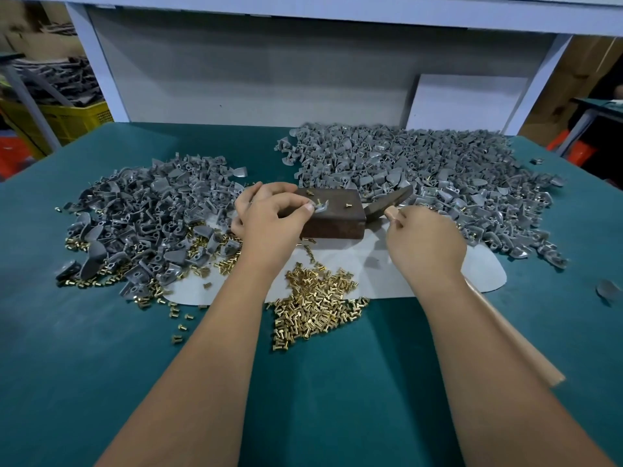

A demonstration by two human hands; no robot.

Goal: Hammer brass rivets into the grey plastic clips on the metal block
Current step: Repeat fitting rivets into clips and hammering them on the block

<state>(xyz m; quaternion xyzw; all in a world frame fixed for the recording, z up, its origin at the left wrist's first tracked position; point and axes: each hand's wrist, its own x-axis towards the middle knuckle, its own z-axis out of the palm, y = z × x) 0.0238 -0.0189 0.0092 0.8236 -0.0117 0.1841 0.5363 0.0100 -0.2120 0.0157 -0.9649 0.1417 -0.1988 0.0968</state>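
Note:
A brown metal block (340,220) sits mid-table on a white sheet (371,274). On its top left lies a grey plastic clip (319,206) with a brass rivet standing in it; my left hand (269,217) pinches that clip at the block's left edge. A loose rivet (348,205) lies on the block's top, to the right. My right hand (424,241) grips the wooden handle of a hammer (387,205), whose dark head rests low just right of the block. A heap of brass rivets (317,308) lies in front of the block.
Two piles of grey clips flank the block: one at the left (145,217) mixed with rivets, a larger one behind and to the right (421,170). The green table (101,348) ends at a grey back panel (253,79). A stray clip (608,289) lies far right.

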